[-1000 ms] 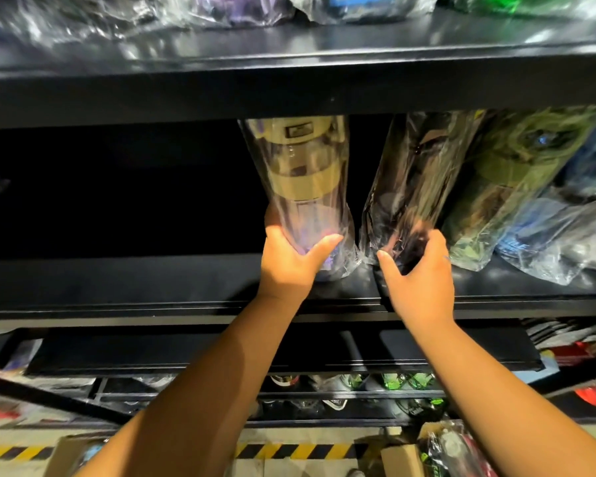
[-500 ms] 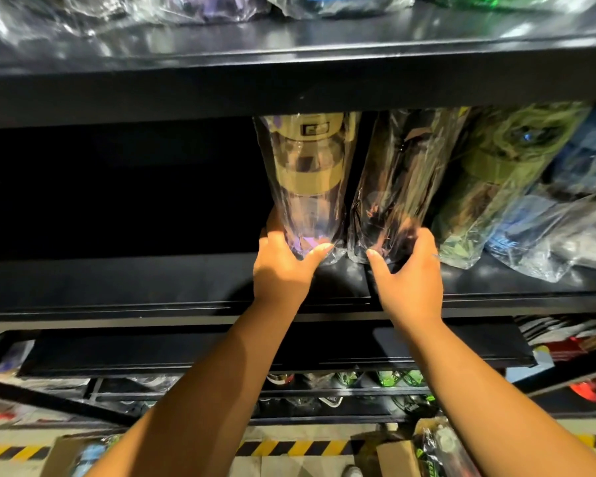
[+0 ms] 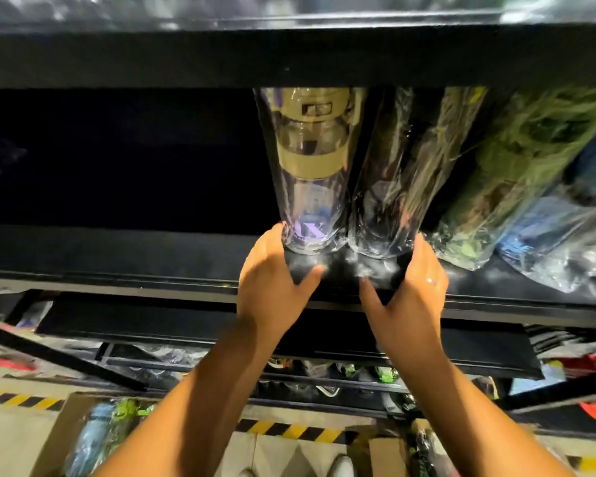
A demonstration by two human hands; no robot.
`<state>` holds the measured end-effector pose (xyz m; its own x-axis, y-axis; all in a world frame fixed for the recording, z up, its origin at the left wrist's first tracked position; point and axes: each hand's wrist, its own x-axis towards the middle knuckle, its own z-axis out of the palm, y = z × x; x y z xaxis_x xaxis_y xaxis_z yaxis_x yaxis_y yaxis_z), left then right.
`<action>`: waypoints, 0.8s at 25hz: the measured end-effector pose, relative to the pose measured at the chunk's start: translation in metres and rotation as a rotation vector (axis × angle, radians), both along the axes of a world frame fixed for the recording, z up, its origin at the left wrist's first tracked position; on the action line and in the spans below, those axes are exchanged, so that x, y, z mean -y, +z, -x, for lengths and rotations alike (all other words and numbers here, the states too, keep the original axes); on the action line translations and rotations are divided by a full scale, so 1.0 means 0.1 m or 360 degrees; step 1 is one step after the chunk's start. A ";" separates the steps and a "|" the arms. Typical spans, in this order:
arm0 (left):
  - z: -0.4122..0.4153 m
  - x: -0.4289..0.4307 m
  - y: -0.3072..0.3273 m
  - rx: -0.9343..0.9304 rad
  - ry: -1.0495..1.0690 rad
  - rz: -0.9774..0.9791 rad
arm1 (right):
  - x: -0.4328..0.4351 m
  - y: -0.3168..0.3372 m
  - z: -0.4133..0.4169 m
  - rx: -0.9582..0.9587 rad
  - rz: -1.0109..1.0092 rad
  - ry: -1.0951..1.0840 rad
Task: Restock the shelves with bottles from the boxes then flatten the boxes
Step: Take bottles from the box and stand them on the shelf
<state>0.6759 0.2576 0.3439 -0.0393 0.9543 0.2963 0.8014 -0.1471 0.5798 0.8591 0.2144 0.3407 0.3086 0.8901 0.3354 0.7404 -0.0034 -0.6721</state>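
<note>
Standing upright on the middle shelf (image 3: 152, 256), right of centre: clear bottle with a tan band and purple logo (image 3: 307, 187), touching the dark wrapped bottle (image 3: 389, 187) on its right. Further right, leaning: green wrapped bottle (image 3: 516, 173) and blue wrapped bottle (image 3: 565, 218).

Flanking the upright pair at the base: left grip (image 3: 272, 290), spread apart, fingers flat against the clear bottle's left side, thumb clear of it, out over the shelf front. Right grip (image 3: 410, 294), likewise spread, fingers along the dark bottle's right side, thumb off it. Clamped on nothing, either one.

Down on the floor, near and left: open cardboard box (image 3: 59, 428) with more wrapped bottles inside.

Looks empty and rigid, so probably light, yet tall and easy to tip. Wrapped in loose, glossy film, so likely slippery and apt to slide over the body. Best taken low around the body, squeezing through the film, never by the slack wrap alone.
</note>
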 end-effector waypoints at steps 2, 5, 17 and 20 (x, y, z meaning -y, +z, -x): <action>0.13 0.28 -0.14 -0.0353 -0.0019 -0.0091 | 0.30 -0.17 0.08 0.0174 0.0040 0.0185; 0.38 0.79 -0.42 -0.0568 -0.0058 -0.0117 | 0.58 -0.38 0.21 0.0556 0.0060 0.0440; 2.04 2.46 -0.77 -0.0628 0.0615 0.0566 | 1.23 -0.65 2.03 0.1224 0.0539 0.1261; 2.54 3.05 -0.76 -0.0552 0.0737 0.0656 | 1.58 -0.71 2.60 0.1288 0.0624 0.1460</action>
